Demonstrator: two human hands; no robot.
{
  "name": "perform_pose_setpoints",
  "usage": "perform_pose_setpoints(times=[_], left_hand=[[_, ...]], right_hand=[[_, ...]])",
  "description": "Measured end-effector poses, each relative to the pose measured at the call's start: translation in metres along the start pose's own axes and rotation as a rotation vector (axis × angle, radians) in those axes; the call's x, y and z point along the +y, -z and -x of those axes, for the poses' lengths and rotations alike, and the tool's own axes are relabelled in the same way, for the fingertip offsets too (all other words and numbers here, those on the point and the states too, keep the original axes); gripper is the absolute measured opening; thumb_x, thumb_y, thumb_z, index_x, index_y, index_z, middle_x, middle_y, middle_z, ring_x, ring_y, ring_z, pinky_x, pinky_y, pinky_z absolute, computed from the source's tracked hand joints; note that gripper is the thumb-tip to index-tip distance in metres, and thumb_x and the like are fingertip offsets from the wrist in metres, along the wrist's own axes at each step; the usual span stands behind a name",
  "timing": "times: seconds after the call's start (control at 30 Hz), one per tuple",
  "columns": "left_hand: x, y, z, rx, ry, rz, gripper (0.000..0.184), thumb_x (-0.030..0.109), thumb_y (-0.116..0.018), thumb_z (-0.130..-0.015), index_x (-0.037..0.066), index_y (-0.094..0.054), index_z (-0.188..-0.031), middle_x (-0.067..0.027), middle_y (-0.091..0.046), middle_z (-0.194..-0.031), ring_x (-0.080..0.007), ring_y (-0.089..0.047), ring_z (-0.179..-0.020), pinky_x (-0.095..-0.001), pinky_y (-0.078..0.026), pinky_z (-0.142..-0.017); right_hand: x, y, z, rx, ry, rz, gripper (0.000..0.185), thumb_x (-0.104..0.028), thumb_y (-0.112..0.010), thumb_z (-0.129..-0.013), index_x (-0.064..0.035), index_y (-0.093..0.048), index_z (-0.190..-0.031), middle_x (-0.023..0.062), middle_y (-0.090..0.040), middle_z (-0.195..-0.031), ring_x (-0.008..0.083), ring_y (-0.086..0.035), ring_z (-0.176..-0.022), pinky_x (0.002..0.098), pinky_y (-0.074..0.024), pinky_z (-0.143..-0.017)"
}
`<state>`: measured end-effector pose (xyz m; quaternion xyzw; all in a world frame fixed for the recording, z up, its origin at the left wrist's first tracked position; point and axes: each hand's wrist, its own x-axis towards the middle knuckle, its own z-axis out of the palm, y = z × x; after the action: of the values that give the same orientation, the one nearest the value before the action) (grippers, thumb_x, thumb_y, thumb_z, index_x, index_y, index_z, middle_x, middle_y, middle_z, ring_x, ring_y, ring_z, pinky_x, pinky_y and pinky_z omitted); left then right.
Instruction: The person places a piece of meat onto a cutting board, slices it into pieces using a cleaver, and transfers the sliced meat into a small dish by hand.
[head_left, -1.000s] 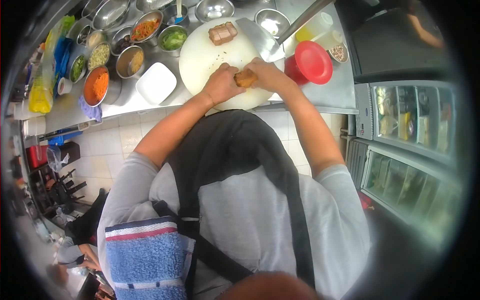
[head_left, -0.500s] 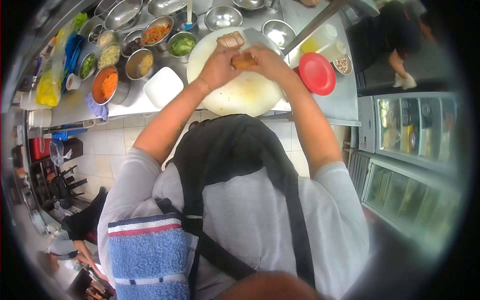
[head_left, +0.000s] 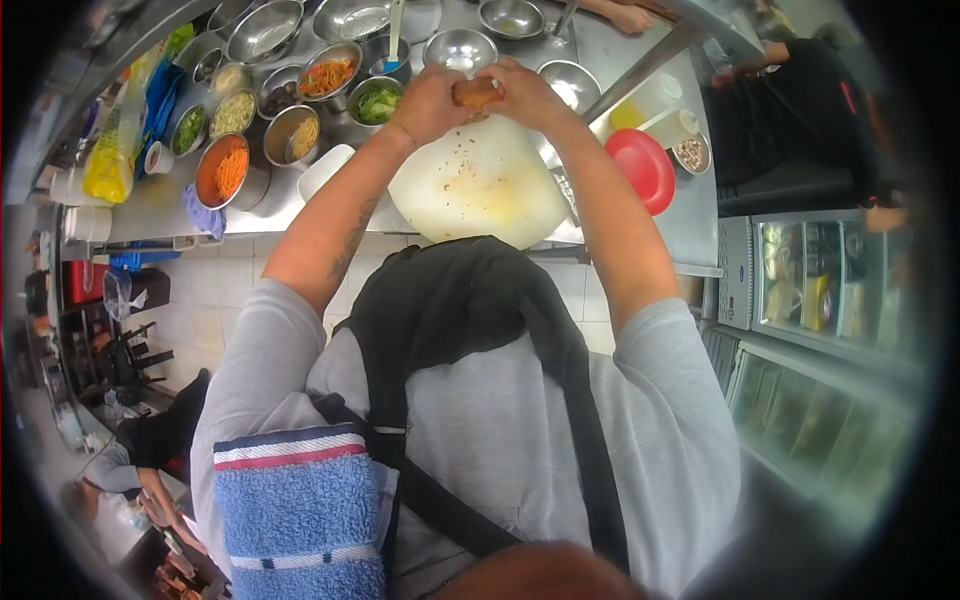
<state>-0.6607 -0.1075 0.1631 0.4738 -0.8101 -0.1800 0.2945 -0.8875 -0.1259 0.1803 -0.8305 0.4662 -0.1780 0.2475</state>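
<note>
A browned piece of meat (head_left: 477, 96) is held between my left hand (head_left: 435, 108) and my right hand (head_left: 524, 95), over the far edge of the round white cutting board (head_left: 480, 190). Fingers of both hands curl round its two sides. Crumbs and greasy stains mark the board below. Of the second meat piece and the cleaver seen earlier, the hands and forearm hide most or all. A white square dish (head_left: 325, 172) is partly behind my left forearm.
Metal bowls of carrot (head_left: 230, 174), greens (head_left: 378, 105) and other cut food stand at left. A red plate (head_left: 640, 172) and a bowl of chopped pieces (head_left: 692, 153) are at right. Other people (head_left: 800, 120) stand beyond the counter and at lower left.
Both hands have moved away from my body with the meat, from the board's middle to its far edge. The view has shifted, and a person has come into view at upper right.
</note>
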Motion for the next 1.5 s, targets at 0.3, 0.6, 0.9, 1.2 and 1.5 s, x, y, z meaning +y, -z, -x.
perform_pose_setpoints(times=[0.3, 0.6, 0.9, 1.2, 1.5], left_hand=[[-0.014, -0.015, 0.014, 0.055, -0.003, -0.025, 0.061, 0.032, -0.09, -0.082, 0.003, -0.073, -0.132, -0.0215, -0.071, -0.125, -0.0338, -0.072, -0.102, -0.0398, -0.059, -0.094], [-0.019, -0.03, 0.019, -0.027, 0.318, 0.183, 0.084, 0.048, -0.081, -0.093, -0.008, -0.056, -0.15, -0.0278, -0.074, -0.124, -0.0357, -0.073, -0.116, -0.0388, -0.057, -0.101], [0.0, -0.04, 0.02, -0.068, 0.423, 0.16, 0.084, 0.042, -0.062, -0.108, -0.016, -0.031, -0.16, -0.0341, -0.072, -0.121, -0.0458, -0.073, -0.11, -0.0458, -0.058, -0.097], [0.002, -0.042, 0.018, -0.015, 0.424, 0.202, 0.068, 0.033, -0.058, -0.108, -0.014, -0.036, -0.152, -0.035, -0.073, -0.114, -0.0504, -0.071, -0.109, -0.0513, -0.057, -0.096], [-0.018, 0.021, 0.051, 0.081, 0.352, 0.162, 0.061, 0.034, -0.062, -0.108, -0.015, -0.052, -0.143, -0.0327, -0.073, -0.116, -0.0458, -0.074, -0.106, -0.0467, -0.058, -0.093]], right_hand=[[0.027, -0.025, 0.01, 0.033, -0.006, -0.026, 0.062, -0.017, -0.082, -0.089, -0.0197, -0.064, -0.148, 0.0129, -0.063, -0.147, 0.0312, -0.064, -0.13, 0.0415, -0.0539, -0.109], [0.021, -0.031, 0.013, -0.065, -0.172, -0.174, 0.066, -0.02, -0.072, -0.099, -0.0314, -0.051, -0.16, 0.0141, -0.07, -0.139, 0.0309, -0.071, -0.119, 0.0416, -0.0541, -0.106], [0.038, -0.068, 0.005, 0.044, -0.102, -0.115, 0.063, -0.023, -0.065, -0.106, -0.0287, -0.041, -0.164, 0.0228, -0.07, -0.131, 0.0415, -0.067, -0.12, 0.048, -0.0529, -0.101], [0.02, -0.054, 0.003, 0.049, -0.166, -0.165, 0.059, -0.017, -0.064, -0.105, -0.0217, -0.046, -0.161, 0.0229, -0.068, -0.14, 0.0406, -0.065, -0.128, 0.0468, -0.0527, -0.105], [-0.055, -0.049, -0.026, -0.074, -0.153, -0.207, 0.059, -0.018, -0.065, -0.105, -0.0191, -0.046, -0.161, 0.022, -0.071, -0.134, 0.0394, -0.07, -0.12, 0.0455, -0.0553, -0.099]])
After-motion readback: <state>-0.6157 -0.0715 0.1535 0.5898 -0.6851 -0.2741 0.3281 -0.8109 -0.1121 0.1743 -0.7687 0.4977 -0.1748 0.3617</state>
